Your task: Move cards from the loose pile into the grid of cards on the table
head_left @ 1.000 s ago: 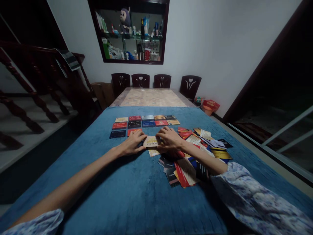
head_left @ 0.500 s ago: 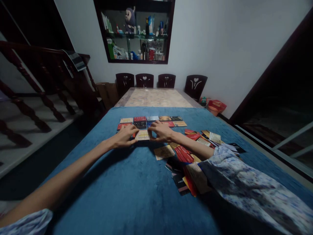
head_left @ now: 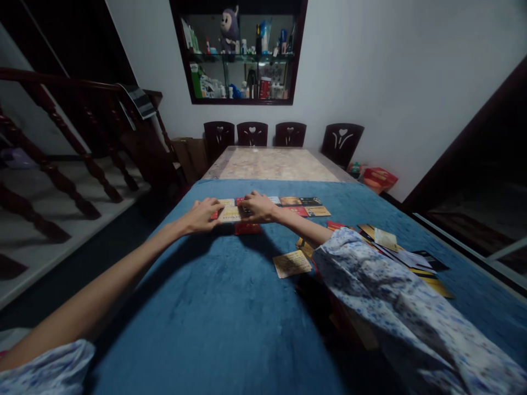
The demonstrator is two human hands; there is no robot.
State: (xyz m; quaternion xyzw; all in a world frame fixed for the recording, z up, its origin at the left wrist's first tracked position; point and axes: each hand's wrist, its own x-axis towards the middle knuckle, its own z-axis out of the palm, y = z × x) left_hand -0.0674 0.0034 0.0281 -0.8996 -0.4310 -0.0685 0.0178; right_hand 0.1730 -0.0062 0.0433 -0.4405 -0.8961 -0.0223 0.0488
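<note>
A cream card (head_left: 229, 214) is held by its two ends between my hands, over the left part of the laid-out cards. My left hand (head_left: 201, 215) pinches its left end, and my right hand (head_left: 259, 207) closes on its right end. Below the right hand a red card (head_left: 247, 228) lies on the blue cloth. Behind my hands cards lie in rows, among them a dark card (head_left: 310, 201), a gold-brown card (head_left: 290, 201) and a yellowish card (head_left: 318, 211). My right hand hides some of the rows.
Loose cards (head_left: 405, 257) are spread at the right, partly behind my right sleeve. One cream card (head_left: 292, 264) lies apart on the blue cloth (head_left: 214, 318). Beyond the cloth the bare tabletop (head_left: 272, 163) reaches toward several dark chairs (head_left: 341, 142).
Both hands have moved left and slightly farther away with the cream card. The red card beneath has come into view. The camera has turned a little to the left.
</note>
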